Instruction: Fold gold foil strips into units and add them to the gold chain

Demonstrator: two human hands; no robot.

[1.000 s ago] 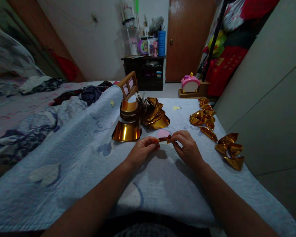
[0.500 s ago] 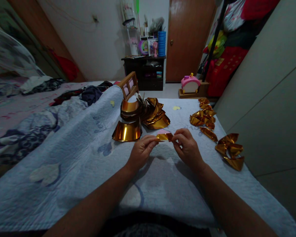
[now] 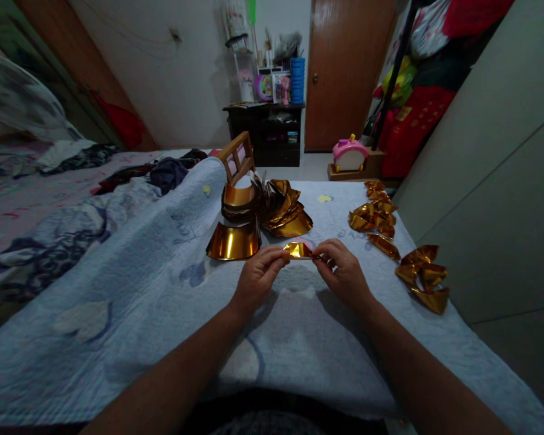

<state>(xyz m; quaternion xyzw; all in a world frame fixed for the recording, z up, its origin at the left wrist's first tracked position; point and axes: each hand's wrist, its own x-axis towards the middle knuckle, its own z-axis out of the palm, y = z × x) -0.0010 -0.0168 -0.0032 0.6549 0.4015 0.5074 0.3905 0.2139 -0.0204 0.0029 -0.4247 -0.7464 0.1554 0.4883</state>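
Observation:
Between my two hands is a small folded piece of gold foil paper (image 3: 299,250), held just above the blue bedspread (image 3: 294,350). My left hand (image 3: 262,275) pinches its left end, and my right hand (image 3: 342,269) pinches its right end. Beyond my left hand lie stacks of curved gold foil sheets: a flat fan-shaped stack (image 3: 234,240) in front and a spread-out pile (image 3: 285,208) behind. To the right, several folded gold pieces (image 3: 372,214) sit in a cluster, with another group (image 3: 424,278) closer to me. My fingertips partly hide the ends of the held piece.
A small wooden frame-like piece (image 3: 238,157) stands behind the foil stacks. Rumpled clothes and bedding (image 3: 167,172) are on the left. A dark cabinet (image 3: 265,136), a pink toy (image 3: 350,155) and a red suitcase (image 3: 417,130) stand beyond the bed's far edge. A pale wardrobe (image 3: 494,181) borders the right side.
The held foil piece has tilted, and its face now catches more light. My right hand has shifted slightly left and down, with its fingers closer together.

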